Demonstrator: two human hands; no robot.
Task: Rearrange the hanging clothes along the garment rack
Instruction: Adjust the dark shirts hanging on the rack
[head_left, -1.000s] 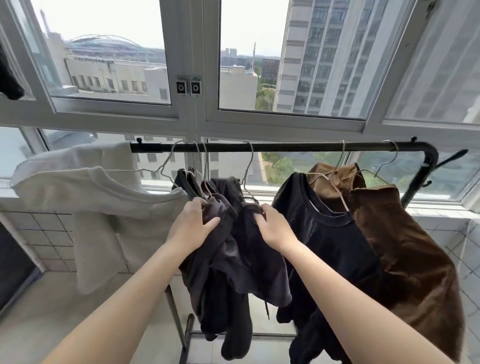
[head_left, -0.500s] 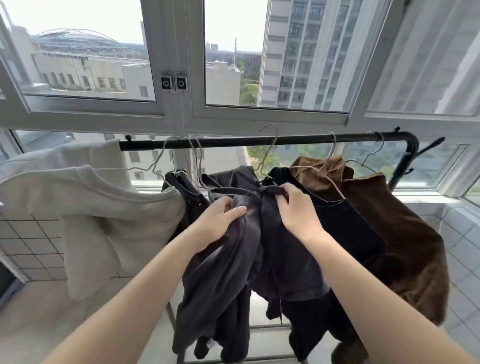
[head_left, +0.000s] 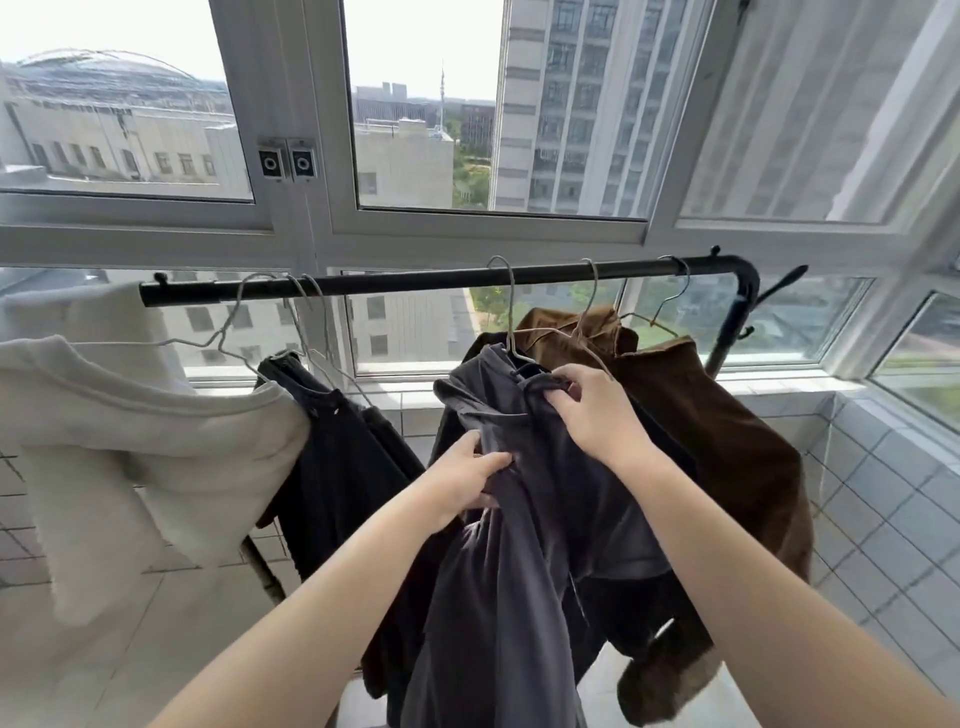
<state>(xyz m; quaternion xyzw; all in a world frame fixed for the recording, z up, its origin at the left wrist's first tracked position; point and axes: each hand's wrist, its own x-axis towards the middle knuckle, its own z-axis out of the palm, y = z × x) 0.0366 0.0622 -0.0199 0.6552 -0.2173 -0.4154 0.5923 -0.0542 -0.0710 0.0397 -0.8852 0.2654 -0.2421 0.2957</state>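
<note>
- No readable text, labels, brands, numbers or signs appear anywhere in view.
- The hanging clothes, the wire hangers and the rack bar carry no legible print.
- The buildings outside the window show no readable signs.
</note>
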